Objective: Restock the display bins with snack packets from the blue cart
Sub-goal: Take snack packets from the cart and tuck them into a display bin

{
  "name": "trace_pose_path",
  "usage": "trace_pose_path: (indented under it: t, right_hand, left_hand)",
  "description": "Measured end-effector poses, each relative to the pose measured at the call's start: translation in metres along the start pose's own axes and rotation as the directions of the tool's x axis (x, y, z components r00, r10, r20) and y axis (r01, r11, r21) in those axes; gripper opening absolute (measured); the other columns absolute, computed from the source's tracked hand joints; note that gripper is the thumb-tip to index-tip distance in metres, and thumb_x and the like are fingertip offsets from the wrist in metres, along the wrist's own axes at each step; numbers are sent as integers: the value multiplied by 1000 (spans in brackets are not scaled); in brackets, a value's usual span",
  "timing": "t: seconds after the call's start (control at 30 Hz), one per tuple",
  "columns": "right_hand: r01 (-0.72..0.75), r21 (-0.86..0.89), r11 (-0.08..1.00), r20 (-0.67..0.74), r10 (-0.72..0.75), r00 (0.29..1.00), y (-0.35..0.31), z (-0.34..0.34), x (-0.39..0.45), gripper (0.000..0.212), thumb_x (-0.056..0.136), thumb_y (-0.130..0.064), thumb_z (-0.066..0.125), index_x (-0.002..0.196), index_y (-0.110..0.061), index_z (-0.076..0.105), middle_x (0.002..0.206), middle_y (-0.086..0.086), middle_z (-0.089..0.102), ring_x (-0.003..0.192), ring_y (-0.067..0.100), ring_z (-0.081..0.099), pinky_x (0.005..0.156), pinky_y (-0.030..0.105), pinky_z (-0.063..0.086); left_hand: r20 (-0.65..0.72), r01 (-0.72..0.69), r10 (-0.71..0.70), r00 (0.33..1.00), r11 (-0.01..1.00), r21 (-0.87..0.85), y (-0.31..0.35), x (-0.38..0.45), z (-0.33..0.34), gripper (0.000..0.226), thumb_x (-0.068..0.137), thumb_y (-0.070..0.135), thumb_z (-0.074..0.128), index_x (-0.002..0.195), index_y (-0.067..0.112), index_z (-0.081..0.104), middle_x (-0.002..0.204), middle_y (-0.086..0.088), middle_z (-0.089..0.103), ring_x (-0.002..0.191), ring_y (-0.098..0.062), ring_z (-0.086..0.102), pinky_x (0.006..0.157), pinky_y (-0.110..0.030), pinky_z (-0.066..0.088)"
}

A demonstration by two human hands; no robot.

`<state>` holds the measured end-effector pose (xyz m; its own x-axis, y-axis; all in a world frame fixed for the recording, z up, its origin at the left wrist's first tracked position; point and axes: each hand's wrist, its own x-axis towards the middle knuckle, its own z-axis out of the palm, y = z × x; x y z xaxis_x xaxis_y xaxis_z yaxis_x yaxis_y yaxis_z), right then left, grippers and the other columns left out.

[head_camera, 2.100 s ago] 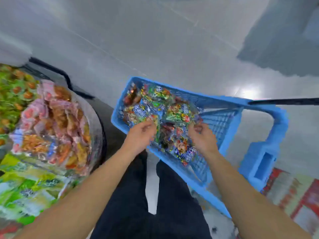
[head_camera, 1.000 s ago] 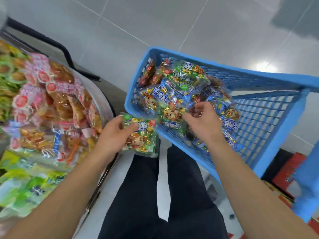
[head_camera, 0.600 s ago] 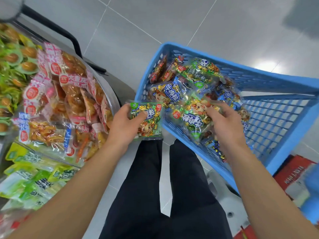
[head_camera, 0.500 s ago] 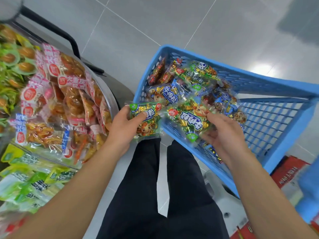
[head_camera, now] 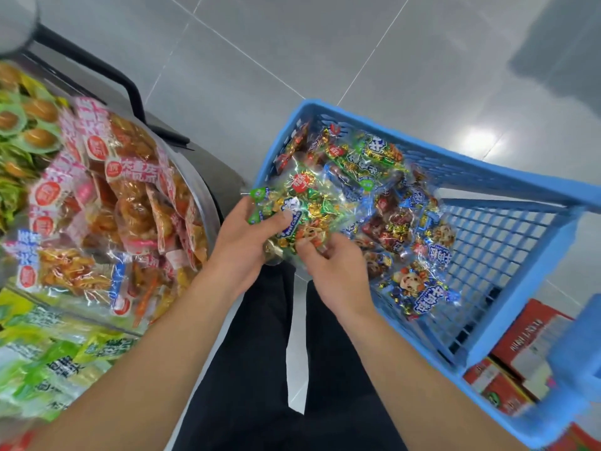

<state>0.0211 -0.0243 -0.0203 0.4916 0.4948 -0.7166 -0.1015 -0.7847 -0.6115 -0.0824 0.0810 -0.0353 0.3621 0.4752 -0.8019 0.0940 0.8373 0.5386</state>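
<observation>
At the centre of the frame the left hand [head_camera: 242,242] grips a bunch of green-and-gold snack packets [head_camera: 292,206], its thumb curled over their front and the fingers hidden behind them. The right hand [head_camera: 331,268] meets the same bunch from lower right, fingertips pinching its bottom edge. Both hands hold the bunch at the near left corner of the blue cart [head_camera: 487,177], over the gap between cart and display.

More packets [head_camera: 390,203] lie heaped in the left half of the cart, green, blue and gold wrappers overlapping; the right half shows bare blue mesh.

At the left of the frame stands the display. A round bin [head_camera: 208,203] with a metal rim holds red-and-white packets of brown snacks [head_camera: 123,206], piled to the rim. Above it, at the upper left edge, lie green packets with round brown pieces [head_camera: 29,125]. Below it, at lower left, a bin of pale green packets [head_camera: 48,362] fills the corner.

Under the cart at lower right sit red cartons [head_camera: 520,353]. Dark trousers [head_camera: 260,385] run down the middle bottom over a grey tiled floor [head_camera: 325,43].
</observation>
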Motion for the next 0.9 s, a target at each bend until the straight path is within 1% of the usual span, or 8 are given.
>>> trace_pose_path:
  t: [0.13,0.2,0.3,0.4,0.5,0.7,0.8,0.9]
  right_hand:
    - [-73,-110,991,159,90,983,-7,-26,18,31,85,-48,69,73,-20,63,66,-14,66,60,0,59,62,20,47]
    - [-141,52,989,-72,144,987,-9,-48,30,31,84,-48,66,82,-17,66,73,-1,69,63,8,62,67,34,53]
    - [-105,305,946,-443,239,864,-14,-83,57,22,86,-44,60,85,-23,55,74,-4,63,50,3,56,55,31,45]
    - [-221,435,873,-335,385,860,-23,-100,93,30,91,-50,57,97,-21,50,89,2,64,49,8,55,45,25,44]
    - [-342,428,836,-224,465,856,-29,-96,117,32,91,-44,65,91,-12,59,83,10,70,50,12,54,47,27,44]
    - [-204,756,622,-119,437,892,-14,-89,90,27,92,-10,68,118,-6,61,106,14,68,69,16,63,59,24,51]
    - [-105,757,645,-107,280,954,-1,-86,55,40,94,-10,65,133,-11,56,116,14,67,81,21,63,65,27,53]
    - [-12,701,713,-71,86,994,1,-78,37,40,86,-9,68,121,-27,66,110,6,68,80,20,63,68,30,54]
  left_hand:
    - [-88,-95,114,990,976,194,7,11,-3,32,80,7,80,104,22,66,98,10,78,97,-17,74,78,-33,59]
    - [-93,-126,150,984,966,226,11,16,-4,30,84,5,78,99,26,63,87,26,74,86,-3,74,69,-20,58]
    - [-131,-120,157,979,960,255,17,24,-6,35,87,7,76,91,35,55,71,43,64,73,18,65,58,-5,49]
    - [-145,-89,138,980,949,303,20,34,-10,32,83,16,81,105,29,61,97,27,67,105,2,66,87,-20,52]
    - [-132,-99,143,981,950,296,22,35,-7,40,82,19,82,106,36,56,96,33,54,83,28,55,72,-3,44]
    - [-133,-90,136,982,947,307,22,32,-9,33,82,15,81,107,24,61,94,30,72,93,6,69,75,-15,54]
    - [-119,-100,133,984,964,247,18,26,-10,40,80,6,81,110,25,61,98,18,75,98,-10,73,75,-24,59]
    - [-108,-89,110,988,979,185,16,22,-6,60,78,-1,80,121,34,56,121,2,67,113,-22,68,91,-41,59]
